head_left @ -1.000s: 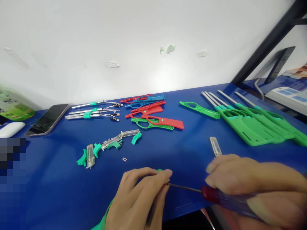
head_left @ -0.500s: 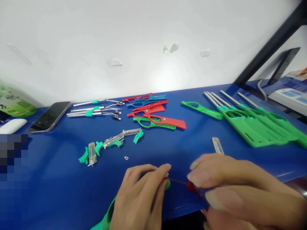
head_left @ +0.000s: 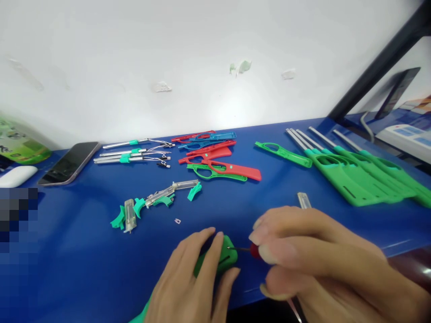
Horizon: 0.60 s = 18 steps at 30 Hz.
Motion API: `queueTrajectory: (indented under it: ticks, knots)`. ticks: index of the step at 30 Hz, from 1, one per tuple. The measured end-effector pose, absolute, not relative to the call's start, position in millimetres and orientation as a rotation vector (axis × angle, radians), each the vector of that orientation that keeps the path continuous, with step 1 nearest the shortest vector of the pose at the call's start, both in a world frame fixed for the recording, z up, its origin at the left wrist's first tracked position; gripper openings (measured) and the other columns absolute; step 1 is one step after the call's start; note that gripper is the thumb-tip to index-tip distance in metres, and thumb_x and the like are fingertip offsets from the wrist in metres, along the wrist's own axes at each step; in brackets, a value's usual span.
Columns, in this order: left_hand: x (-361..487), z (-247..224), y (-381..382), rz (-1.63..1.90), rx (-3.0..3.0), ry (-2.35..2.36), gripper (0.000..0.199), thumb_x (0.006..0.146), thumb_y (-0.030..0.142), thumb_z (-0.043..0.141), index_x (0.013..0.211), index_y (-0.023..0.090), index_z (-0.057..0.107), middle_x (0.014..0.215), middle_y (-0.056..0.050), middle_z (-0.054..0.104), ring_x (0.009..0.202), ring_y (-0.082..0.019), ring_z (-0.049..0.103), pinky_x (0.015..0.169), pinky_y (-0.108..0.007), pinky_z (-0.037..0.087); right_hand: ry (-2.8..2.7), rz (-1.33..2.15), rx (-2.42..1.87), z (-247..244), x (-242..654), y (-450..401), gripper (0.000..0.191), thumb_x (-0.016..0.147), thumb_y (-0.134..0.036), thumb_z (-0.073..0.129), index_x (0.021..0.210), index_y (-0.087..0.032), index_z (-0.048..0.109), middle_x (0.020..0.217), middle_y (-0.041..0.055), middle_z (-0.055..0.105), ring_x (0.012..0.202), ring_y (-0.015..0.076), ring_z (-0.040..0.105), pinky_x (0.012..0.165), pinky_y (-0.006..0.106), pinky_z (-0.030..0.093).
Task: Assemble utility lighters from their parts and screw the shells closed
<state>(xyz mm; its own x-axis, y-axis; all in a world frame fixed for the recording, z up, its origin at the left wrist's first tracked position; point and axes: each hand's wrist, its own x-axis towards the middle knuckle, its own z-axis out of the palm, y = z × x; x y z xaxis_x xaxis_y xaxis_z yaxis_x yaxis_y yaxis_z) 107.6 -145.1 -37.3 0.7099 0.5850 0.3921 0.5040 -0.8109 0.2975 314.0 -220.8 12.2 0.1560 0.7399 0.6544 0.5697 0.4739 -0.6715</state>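
Note:
My left hand (head_left: 188,278) is wrapped over a green lighter body (head_left: 226,255) near the table's front edge, its fingers holding it down. Between the fingers, the rounded end with a dark slot shows. My right hand (head_left: 313,255) pinches a screwdriver with a red collar (head_left: 255,251). The thin shaft (head_left: 240,249) points left, and its tip touches the green body at a small spot above the slot. Most of the screwdriver handle is hidden by my right fingers. Behind that hand lies a clear plastic tank (head_left: 303,200), partly covered.
On the blue table (head_left: 84,251) are metal rods with wires (head_left: 124,159), red handle shells (head_left: 235,169), a green shell (head_left: 284,154), clear tanks (head_left: 129,215) with teal pieces, and a phone (head_left: 70,163). Several green lighters (head_left: 363,179) lie at the right.
My left fingers have spread and shifted, uncovering the green body's end. My right hand has moved left and slightly up with the screwdriver, whose tip now shows on the green body.

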Motion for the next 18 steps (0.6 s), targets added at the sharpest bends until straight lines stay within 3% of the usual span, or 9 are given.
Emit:
queueTrajectory:
  ticks: [6, 10, 14, 18]
  knots:
    - [97.6, -43.6, -135.5, 0.608, 2.853, 0.753, 0.045, 0.105, 0.018, 0.049, 0.149, 0.019, 0.060, 0.118, -0.014, 0.076, 0.095, -0.025, 0.077, 0.078, -0.037, 0.069, -1.545, 0.084, -1.092, 10.3, 303.9, -200.6, 0.032, 0.092, -0.006, 0.078, 0.117, -0.026, 0.080, 0.098, 0.0005, 0.086, 0.076, 0.0189, 0.081, 0.056, 0.026, 0.069]
    - [99.5, -42.9, -132.4, 0.589, 2.825, 0.756, 0.042, 0.108, 0.022, 0.050, 0.148, 0.023, 0.061, 0.122, -0.012, 0.074, 0.102, -0.027, 0.075, 0.080, -0.040, 0.069, -1.422, 0.099, -1.054, 7.1, 293.3, -189.3, 0.023, 0.095, -0.005, 0.076, 0.107, -0.024, 0.081, 0.099, -0.0007, 0.085, 0.077, 0.0155, 0.080, 0.069, 0.025, 0.071]
    - [100.6, -41.0, -128.0, 0.544, 2.793, 0.726, 0.040, 0.108, 0.023, 0.050, 0.147, 0.027, 0.061, 0.125, -0.008, 0.075, 0.107, -0.031, 0.074, 0.084, -0.048, 0.069, -1.409, 0.118, -1.027, 2.1, 291.2, -182.5, 0.030, 0.094, -0.001, 0.074, 0.113, -0.024, 0.080, 0.108, -0.0019, 0.085, 0.088, 0.0137, 0.080, 0.082, 0.022, 0.069]
    - [103.5, -37.1, -126.5, 0.522, 2.660, 0.782, 0.036, 0.106, 0.021, 0.058, 0.139, 0.031, 0.066, 0.128, -0.005, 0.073, 0.108, -0.028, 0.075, 0.094, -0.051, 0.067, -1.408, 0.158, -0.993, 0.1, 295.3, -179.7, 0.030, 0.094, -0.002, 0.074, 0.114, -0.025, 0.080, 0.106, -0.0023, 0.086, 0.088, 0.0142, 0.081, 0.080, 0.022, 0.068]
